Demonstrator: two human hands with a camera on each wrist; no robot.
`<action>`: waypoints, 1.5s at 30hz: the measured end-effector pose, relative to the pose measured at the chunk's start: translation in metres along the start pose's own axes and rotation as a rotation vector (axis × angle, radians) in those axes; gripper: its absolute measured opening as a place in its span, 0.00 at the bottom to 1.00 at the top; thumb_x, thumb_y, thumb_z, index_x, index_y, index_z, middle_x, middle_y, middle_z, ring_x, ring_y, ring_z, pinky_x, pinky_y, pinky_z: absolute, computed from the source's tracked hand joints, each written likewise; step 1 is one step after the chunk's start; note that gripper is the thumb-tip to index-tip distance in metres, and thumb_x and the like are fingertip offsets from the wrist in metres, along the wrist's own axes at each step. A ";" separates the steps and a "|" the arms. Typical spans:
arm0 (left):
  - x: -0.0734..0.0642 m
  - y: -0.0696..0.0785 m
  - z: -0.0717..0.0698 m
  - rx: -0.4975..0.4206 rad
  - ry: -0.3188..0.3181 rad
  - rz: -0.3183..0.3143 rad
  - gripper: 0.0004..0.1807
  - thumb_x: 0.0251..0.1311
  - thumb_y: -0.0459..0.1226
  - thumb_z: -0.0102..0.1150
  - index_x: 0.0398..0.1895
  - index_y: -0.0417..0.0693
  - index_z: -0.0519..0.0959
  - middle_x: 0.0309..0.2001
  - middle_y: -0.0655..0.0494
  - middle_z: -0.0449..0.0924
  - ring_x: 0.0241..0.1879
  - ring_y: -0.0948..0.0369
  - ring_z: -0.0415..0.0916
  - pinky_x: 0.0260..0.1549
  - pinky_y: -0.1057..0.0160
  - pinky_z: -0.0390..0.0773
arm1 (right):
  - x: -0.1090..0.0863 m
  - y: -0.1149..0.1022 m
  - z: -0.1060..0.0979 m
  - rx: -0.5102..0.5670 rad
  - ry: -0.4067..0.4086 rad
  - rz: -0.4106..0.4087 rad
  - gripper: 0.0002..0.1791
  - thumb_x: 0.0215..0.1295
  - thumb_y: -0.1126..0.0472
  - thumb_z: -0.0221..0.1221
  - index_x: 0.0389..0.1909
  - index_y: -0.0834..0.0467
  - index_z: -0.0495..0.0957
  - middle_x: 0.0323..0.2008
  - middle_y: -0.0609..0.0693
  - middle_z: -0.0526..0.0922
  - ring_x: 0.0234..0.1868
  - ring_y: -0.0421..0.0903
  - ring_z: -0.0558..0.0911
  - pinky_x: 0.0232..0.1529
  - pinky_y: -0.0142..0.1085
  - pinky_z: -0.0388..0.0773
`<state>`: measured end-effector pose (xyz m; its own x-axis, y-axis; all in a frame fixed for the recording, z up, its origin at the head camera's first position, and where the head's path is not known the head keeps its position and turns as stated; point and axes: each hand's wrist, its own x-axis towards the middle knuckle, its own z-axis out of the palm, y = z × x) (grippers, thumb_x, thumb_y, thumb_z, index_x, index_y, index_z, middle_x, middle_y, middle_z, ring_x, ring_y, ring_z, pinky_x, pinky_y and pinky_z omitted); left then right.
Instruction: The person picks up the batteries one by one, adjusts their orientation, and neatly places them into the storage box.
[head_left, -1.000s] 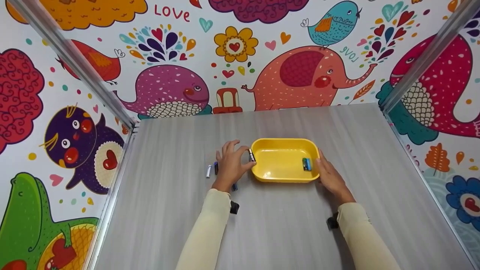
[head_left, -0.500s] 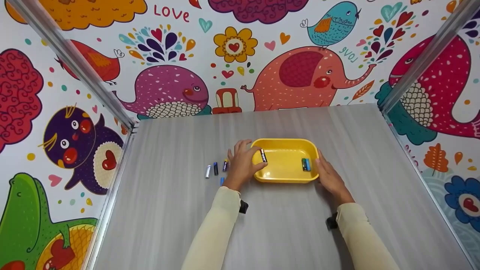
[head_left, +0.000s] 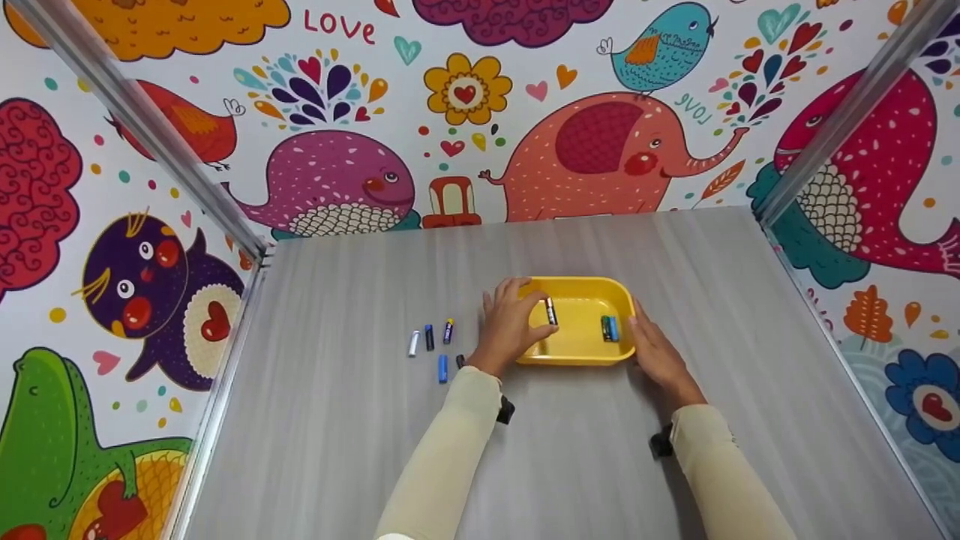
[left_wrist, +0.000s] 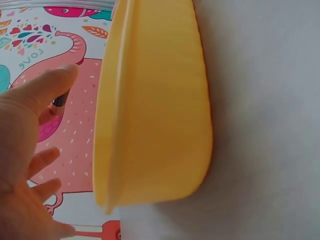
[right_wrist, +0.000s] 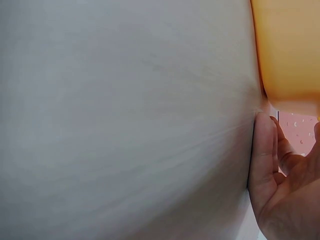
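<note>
My left hand [head_left: 510, 328] pinches a small dark-and-silver battery [head_left: 551, 310] between thumb and index finger, over the left part of a yellow tray [head_left: 576, 359]. In the left wrist view the battery [left_wrist: 61, 99] shows just behind the thumb, and the other fingers spread away from it. Flat against the tray's right side lies my right hand [head_left: 661, 356], its fingers extended. A green battery [head_left: 606, 328] and a blue battery [head_left: 613, 329] lie side by side inside the tray, near its right end.
Left of the tray, a white battery [head_left: 414, 343], a dark battery [head_left: 429, 337], a purple battery with a yellow end [head_left: 448, 331] and a blue battery [head_left: 442, 368] lie on the grey table [head_left: 337, 450]. Another dark one [head_left: 461, 361] is partly hidden by the left wrist. Printed walls surround the table.
My left hand has moved right with the battery, from the tray's left rim to over its inside. More loose batteries on the table now show. The right hand stays at the tray's side.
</note>
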<state>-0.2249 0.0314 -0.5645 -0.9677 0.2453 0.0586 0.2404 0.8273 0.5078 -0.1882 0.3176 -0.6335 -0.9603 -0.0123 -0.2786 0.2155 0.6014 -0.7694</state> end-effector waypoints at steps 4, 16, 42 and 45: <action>0.004 0.004 0.009 0.019 -0.031 0.026 0.29 0.56 0.60 0.71 0.60 0.67 0.81 0.73 0.60 0.66 0.75 0.55 0.56 0.77 0.43 0.54 | 0.000 0.000 0.000 0.011 -0.015 0.045 0.39 0.76 0.27 0.29 0.81 0.32 0.31 0.75 0.62 0.57 0.55 0.60 0.73 0.43 0.40 0.77; 0.014 0.020 0.030 -0.045 -0.125 0.046 0.28 0.56 0.54 0.74 0.61 0.66 0.81 0.72 0.59 0.67 0.74 0.55 0.58 0.76 0.39 0.56 | -0.001 0.001 0.000 0.004 0.007 0.019 0.39 0.76 0.27 0.29 0.82 0.34 0.32 0.72 0.62 0.60 0.48 0.57 0.75 0.40 0.38 0.75; 0.040 0.050 0.053 0.129 -0.275 0.063 0.26 0.56 0.56 0.73 0.59 0.70 0.79 0.69 0.61 0.69 0.71 0.57 0.62 0.72 0.34 0.60 | 0.001 0.001 0.001 0.029 0.015 0.019 0.38 0.78 0.30 0.30 0.82 0.35 0.34 0.77 0.61 0.56 0.63 0.61 0.69 0.51 0.48 0.75; 0.042 0.052 0.057 0.162 -0.283 0.070 0.27 0.56 0.56 0.73 0.59 0.70 0.79 0.67 0.61 0.70 0.70 0.56 0.63 0.71 0.32 0.60 | 0.001 0.001 0.001 0.037 0.017 0.019 0.38 0.78 0.30 0.30 0.82 0.37 0.33 0.80 0.60 0.53 0.71 0.62 0.64 0.66 0.59 0.68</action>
<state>-0.2487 0.1134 -0.5850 -0.8943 0.4164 -0.1639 0.3367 0.8674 0.3664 -0.1889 0.3174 -0.6355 -0.9587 0.0123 -0.2842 0.2401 0.5710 -0.7850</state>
